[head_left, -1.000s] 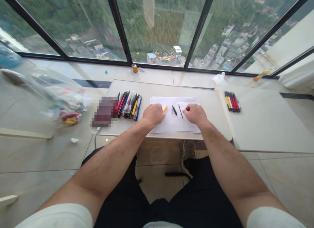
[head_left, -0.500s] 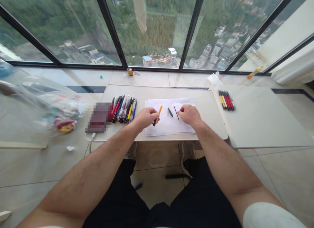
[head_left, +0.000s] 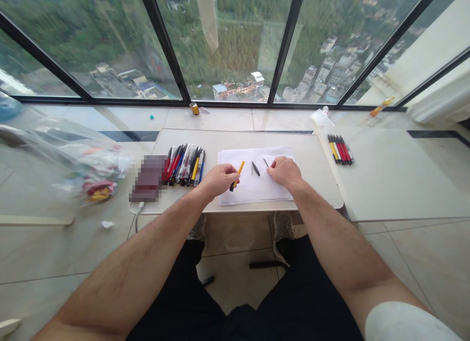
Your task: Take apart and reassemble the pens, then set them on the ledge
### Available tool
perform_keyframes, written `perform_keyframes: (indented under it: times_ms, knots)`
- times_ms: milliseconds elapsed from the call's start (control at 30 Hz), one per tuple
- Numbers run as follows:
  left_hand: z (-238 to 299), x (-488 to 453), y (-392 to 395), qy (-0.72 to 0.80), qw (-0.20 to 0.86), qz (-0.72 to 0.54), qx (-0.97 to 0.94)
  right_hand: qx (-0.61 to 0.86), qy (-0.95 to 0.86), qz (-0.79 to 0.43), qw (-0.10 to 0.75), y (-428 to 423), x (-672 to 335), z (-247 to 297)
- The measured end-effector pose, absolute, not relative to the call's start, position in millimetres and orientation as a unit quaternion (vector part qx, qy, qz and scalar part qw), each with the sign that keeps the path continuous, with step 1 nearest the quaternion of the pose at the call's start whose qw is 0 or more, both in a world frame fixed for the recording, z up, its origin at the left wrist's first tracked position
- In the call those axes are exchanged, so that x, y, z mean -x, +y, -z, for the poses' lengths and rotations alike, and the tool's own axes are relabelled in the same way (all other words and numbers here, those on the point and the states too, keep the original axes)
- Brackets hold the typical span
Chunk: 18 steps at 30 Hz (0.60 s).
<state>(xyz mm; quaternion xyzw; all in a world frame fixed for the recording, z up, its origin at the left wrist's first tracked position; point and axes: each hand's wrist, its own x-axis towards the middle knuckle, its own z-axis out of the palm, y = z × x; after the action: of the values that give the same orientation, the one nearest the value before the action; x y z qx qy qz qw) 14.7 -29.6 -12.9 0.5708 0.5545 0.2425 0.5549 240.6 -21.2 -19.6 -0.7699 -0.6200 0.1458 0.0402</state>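
My left hand [head_left: 218, 178] is closed round a yellow pen barrel [head_left: 238, 173] with a black end, held over white paper sheets [head_left: 253, 186] on a small beige table [head_left: 312, 159]. On the paper between my hands lies a small black pen part [head_left: 255, 168]. My right hand [head_left: 282, 171] rests on the paper with its fingers pinched at a thin black refill [head_left: 266, 162]. A row of several mixed pens [head_left: 185, 159] lies on the table left of the paper.
A second group of several red, black and yellow pens [head_left: 340, 148] lies on the adjoining table to the right. A clear plastic bag [head_left: 88, 169] of coloured items sits at the left. A dark red blurred object [head_left: 149, 178] lies beside the pen row. Big windows rise behind.
My left hand has lifted the yellow barrel clear of its fist so more of it shows. My right hand has closed in over the thin refill. The view has shifted slightly.
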Motion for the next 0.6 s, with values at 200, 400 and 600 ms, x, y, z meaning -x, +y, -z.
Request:
perform_keyframes:
  times_ms: [200,400,600]
  knots:
    - [13.8,-14.0,-30.4,0.549,0.552,-0.238,-0.581,0.767,-0.623,-0.152,0.017,-19.1,-237.0,19.7]
    - [14.0,-13.2,-31.1,0.542,0.559,-0.240,-0.580,0.757,-0.629,-0.165,0.068,-18.5,-237.4,22.4]
    - [18.4,-13.4,-31.2,0.532,0.569,-0.235,-0.582,0.709,-0.465,-0.372,0.380,-13.1,-234.9,18.6]
